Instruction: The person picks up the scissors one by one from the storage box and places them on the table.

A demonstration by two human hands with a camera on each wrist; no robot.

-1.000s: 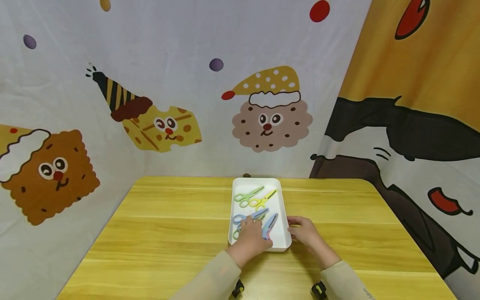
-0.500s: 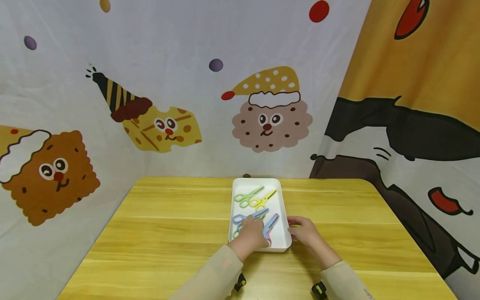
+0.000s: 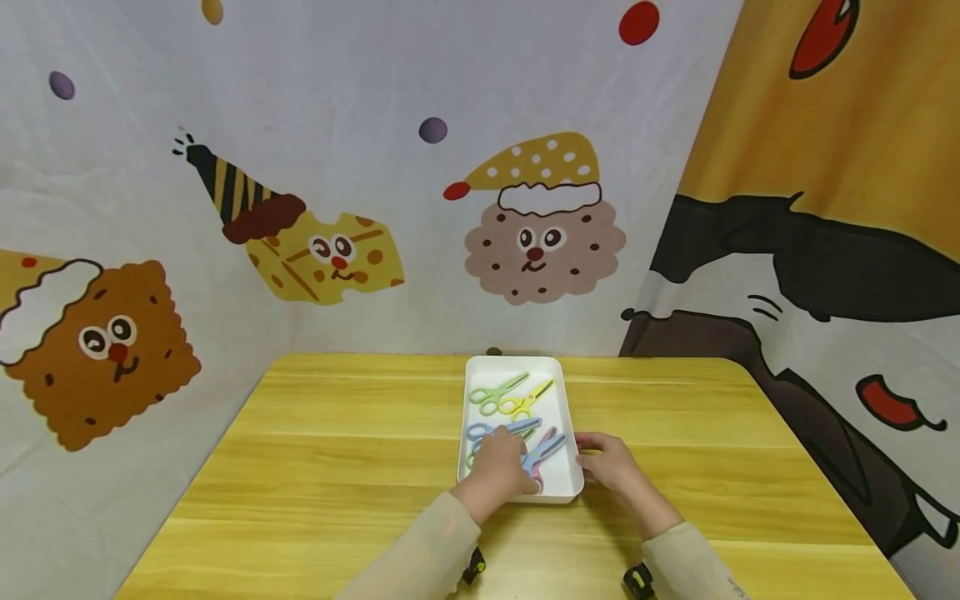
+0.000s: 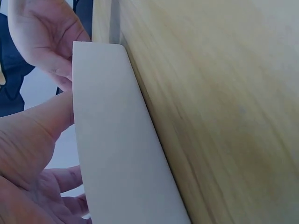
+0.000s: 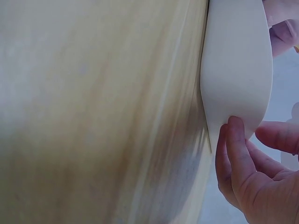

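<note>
A white tray holds several pairs of scissors. My left hand reaches over its near wall, down among the scissors; its fingertips are hidden, so its grip does not show. Beside its fingers lie light-blue scissors, with green ones partly under the hand. Right of the thumb, more blue scissors cross pink-edged scissors. Farther back lie green scissors and yellow scissors. My right hand holds the tray's right side, fingers against the outer wall and thumb at the rim.
The tray stands on a wood-grain table. Behind the table hangs a cloth printed with cartoon snacks. Black devices with straps sit by the wrists.
My left hand shifts slightly within the tray. The blue scissors right of it have swung clockwise, and more of the pink-edged pair now shows beneath. My right hand stays in place.
</note>
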